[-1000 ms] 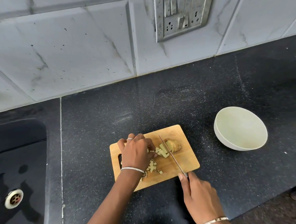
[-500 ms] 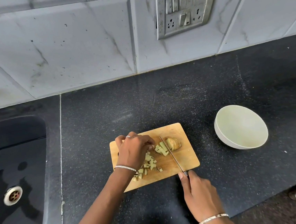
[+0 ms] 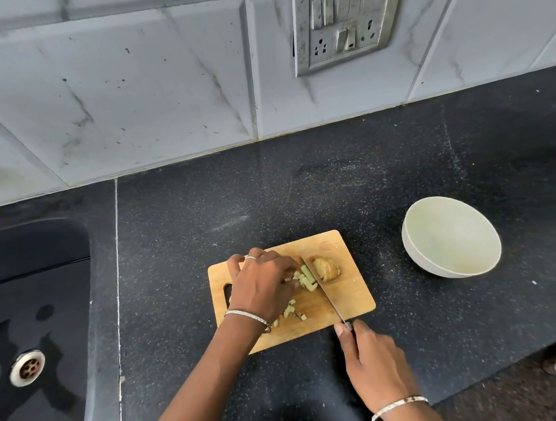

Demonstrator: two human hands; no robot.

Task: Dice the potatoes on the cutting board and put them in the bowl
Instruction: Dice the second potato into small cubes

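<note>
Head view: potato strips (image 3: 307,277) lie mid cutting board (image 3: 349,291), pinned under the left hand's (image 3: 264,289) curled fingers, whose tips are mostly hidden. Its wrist covers some diced pieces (image 3: 291,311). The right hand (image 3: 376,367) wraps the knife (image 3: 325,290), its handle concealed. The bowl (image 3: 452,237) stands well apart.

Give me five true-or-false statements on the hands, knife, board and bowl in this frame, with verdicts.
1. The right hand grips the knife. True.
2. The bowl holds diced potato. False: no potato shows in it.
3. The left hand holds potato strips on the cutting board. True.
4. The bowl stands left of the cutting board. False: right of it.
5. The knife lies off the cutting board. False: its blade lies across it.
</note>
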